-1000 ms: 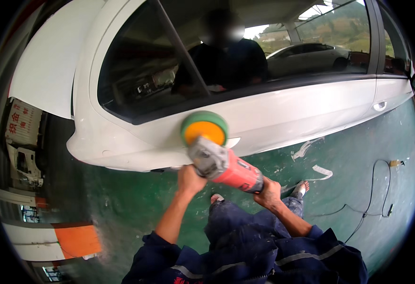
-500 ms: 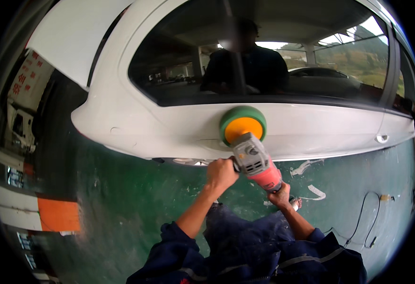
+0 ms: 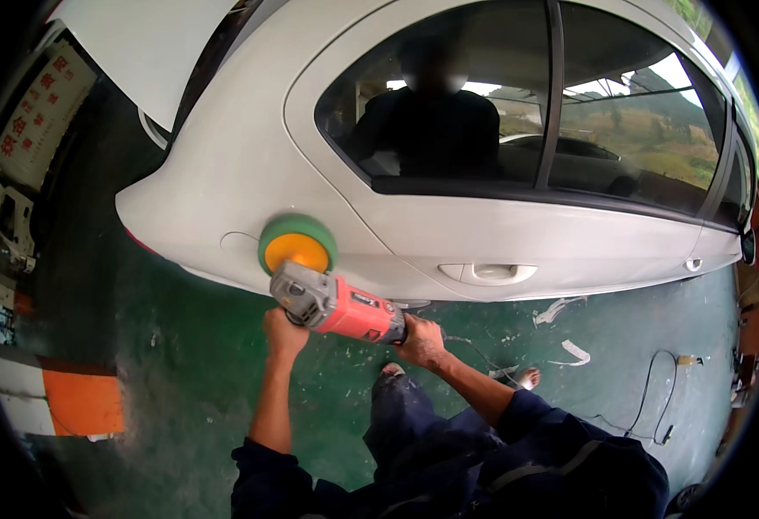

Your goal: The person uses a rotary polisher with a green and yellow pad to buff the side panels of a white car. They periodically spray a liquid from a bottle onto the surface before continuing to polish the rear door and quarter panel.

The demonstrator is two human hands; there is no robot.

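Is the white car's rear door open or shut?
Shut: the rear door sits flush with the body panel behind it.

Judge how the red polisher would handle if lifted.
The polisher is probably heavy, given its bulky body and two-handed hold. It may tip head-first, since the thick green pad sits at one end.

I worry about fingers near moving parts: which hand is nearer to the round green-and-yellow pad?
The left. The left hand grips beside the power tool's head, just below the pad; the right hand holds the tool's rear end, farther off to the right.
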